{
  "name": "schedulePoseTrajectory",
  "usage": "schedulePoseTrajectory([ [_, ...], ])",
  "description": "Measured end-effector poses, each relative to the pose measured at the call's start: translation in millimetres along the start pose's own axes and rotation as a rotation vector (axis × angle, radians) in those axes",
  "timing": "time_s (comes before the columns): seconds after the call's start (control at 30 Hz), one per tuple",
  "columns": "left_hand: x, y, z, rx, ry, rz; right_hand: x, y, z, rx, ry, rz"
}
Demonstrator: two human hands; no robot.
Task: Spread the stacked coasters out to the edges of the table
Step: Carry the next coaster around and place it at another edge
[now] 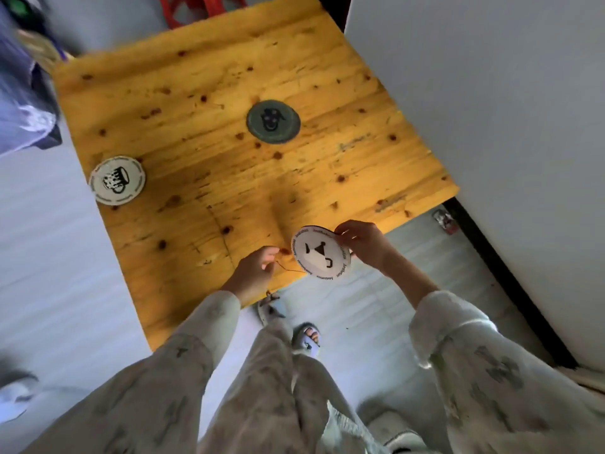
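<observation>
Head view | right hand (360,244) pinching white coaster (322,252) at table (203,152) edge | left hand (255,273) loosely curled, holding nothing

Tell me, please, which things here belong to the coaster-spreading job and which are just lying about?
Job:
- white coaster in right hand
- mug-print coaster
- dark green coaster
- table
- left hand

Lying about:
- red frame
- purple cloth
- small object on the floor
</observation>
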State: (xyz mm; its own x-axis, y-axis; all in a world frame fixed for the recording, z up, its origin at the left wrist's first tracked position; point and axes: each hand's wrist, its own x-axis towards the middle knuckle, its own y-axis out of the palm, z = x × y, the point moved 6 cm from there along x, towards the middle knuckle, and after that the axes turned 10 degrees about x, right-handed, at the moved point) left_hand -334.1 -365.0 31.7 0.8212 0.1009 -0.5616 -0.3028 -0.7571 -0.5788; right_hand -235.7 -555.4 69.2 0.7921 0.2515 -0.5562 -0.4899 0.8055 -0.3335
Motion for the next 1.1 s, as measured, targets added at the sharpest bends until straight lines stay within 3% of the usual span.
schedulePoseTrajectory([
  [0.17,32.7,-4.1,18.3,0.031,-0.046,-0.043,53.2,28.1,-1.1,0.178,0.133,0.070],
  [0.3,60.0,-1.9,35.1,0.110,-0.066,-0.028,91.3,45.9,-7.6,0.174,0.210,0.046],
  [0.4,71.4,2.2,37.1,0.114,-0.047,-0.027,102.1,47.1,-18.7,0.092,0.240,-0.046],
  [0.67,83.2,6.9,28.8,0.068,-0.004,-0.062,108.5,46.9,-28.7,-0.184,0.269,-0.060],
  [0.87,94.8,5.6,17.5,0.019,-0.022,-0.015,91.0,62.2,-48.9,0.050,0.472,-0.031],
  [1.1,55.8,24.7,29.1,-0.237,-0.201,-0.086,99.7,43.6,-42.5,0.170,0.382,-0.077],
])
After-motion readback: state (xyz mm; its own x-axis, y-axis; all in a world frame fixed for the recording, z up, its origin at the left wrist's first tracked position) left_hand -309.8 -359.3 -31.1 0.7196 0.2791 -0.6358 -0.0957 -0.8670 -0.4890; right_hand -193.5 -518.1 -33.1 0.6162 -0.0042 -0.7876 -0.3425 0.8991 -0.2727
